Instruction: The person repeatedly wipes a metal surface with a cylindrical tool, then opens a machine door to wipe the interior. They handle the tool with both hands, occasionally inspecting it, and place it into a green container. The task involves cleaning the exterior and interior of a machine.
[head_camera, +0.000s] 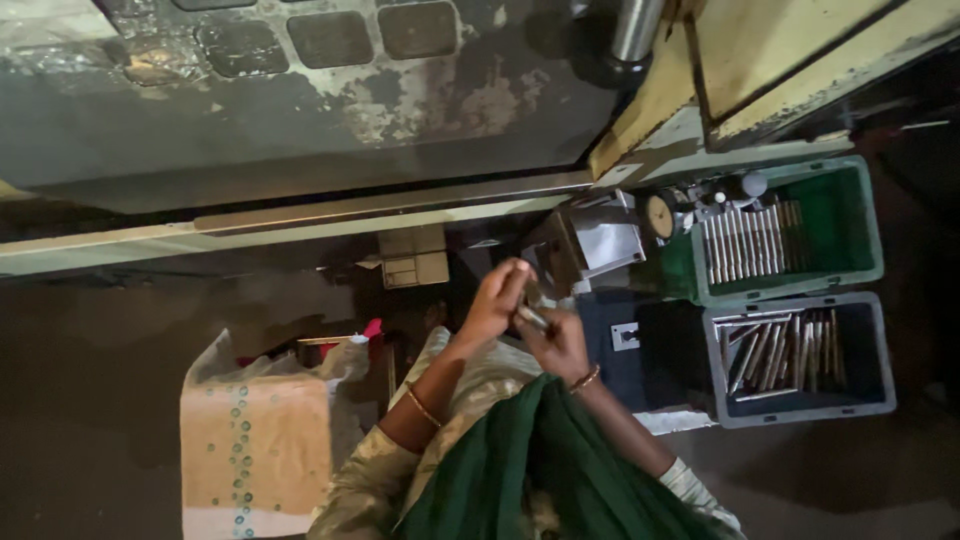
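Observation:
Both my hands meet in the middle of the view around a short metal rod. My right hand grips the rod from below, and my left hand pinches its upper end with the fingertips. Each wrist carries a thin bangle. A green cloth hangs over my front below the hands. Just beyond the hands stands a grey metal fixture with a round dial gauge beside it.
At right, a green crate holds rows of metal rods, and a grey crate below it holds several more. A large worn machine bed fills the top. A sack-covered box sits lower left.

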